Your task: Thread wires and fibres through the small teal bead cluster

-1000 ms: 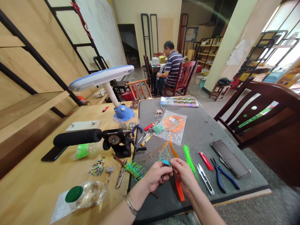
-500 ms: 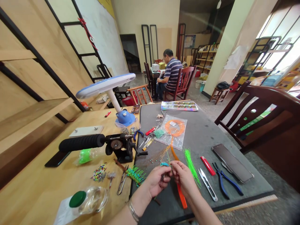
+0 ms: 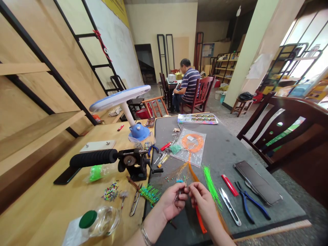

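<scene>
My left hand (image 3: 173,202) and my right hand (image 3: 203,201) meet over the near edge of the grey mat (image 3: 222,147), fingertips pinched together. Between them sits a small piece with a turquoise tip (image 3: 180,181) and thin strands, too small to name. An orange strip (image 3: 198,215) lies on the mat under my right hand. A bundle of bright green strands (image 3: 210,184) lies just right of my hands, and a teal-green bundle (image 3: 151,194) just left.
On the mat are thread snips (image 3: 230,206), a red lighter (image 3: 229,185), blue pliers (image 3: 252,205), a phone (image 3: 257,182) and a bag of orange line (image 3: 191,145). A black vise (image 3: 128,160), lamp (image 3: 121,97), beads (image 3: 110,191) and jar (image 3: 98,218) stand left. A seated person (image 3: 188,85) is behind; a wooden chair (image 3: 289,126) right.
The view has tilted up slightly, so the table and hands sit lower in frame. My hands stay pinched together over the mat, fingers shifting slightly around the small piece.
</scene>
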{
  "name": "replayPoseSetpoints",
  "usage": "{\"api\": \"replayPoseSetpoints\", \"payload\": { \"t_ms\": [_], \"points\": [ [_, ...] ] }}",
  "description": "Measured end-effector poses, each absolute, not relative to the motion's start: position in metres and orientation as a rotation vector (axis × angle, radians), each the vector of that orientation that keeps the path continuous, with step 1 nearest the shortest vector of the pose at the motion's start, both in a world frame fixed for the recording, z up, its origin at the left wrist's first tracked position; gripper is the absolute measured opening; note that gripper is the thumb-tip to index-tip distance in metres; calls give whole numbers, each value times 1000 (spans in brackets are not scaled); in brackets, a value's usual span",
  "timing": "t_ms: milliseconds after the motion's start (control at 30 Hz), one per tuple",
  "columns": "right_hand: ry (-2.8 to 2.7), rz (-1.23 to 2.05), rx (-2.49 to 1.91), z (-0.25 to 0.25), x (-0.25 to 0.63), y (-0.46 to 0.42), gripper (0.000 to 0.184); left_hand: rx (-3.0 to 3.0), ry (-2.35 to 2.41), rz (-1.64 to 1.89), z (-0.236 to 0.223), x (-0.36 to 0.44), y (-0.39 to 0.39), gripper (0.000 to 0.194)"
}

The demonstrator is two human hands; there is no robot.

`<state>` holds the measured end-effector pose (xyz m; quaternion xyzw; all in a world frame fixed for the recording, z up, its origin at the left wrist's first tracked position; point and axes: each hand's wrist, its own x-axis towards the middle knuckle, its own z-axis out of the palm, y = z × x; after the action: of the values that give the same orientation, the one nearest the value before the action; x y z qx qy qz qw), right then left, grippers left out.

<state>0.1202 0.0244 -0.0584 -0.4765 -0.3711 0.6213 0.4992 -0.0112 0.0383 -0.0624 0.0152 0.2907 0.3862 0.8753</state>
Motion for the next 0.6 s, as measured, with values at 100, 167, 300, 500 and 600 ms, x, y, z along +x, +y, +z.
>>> {"api": "replayPoseSetpoints", "payload": {
  "t_ms": [100, 167, 300, 500, 600],
  "points": [
    [-908, 1500, -1147, -59, 121, 24, 40, 7, 599, 790, -61, -11, 39, 11],
    [-910, 1497, -1150, -59, 121, 24, 41, -2, 615, 781, -59, -11, 39, 12],
    [-903, 1495, -1153, -58, 121, 24, 42, -22, 626, 764, -55, -9, 39, 13],
    [-921, 1494, -1157, -61, 119, 24, 41, -45, 609, 760, -55, -11, 39, 13],
    [-954, 1481, -1166, -61, 122, 25, 41, 27, 667, 793, -57, -11, 38, 13]
  ]
}}
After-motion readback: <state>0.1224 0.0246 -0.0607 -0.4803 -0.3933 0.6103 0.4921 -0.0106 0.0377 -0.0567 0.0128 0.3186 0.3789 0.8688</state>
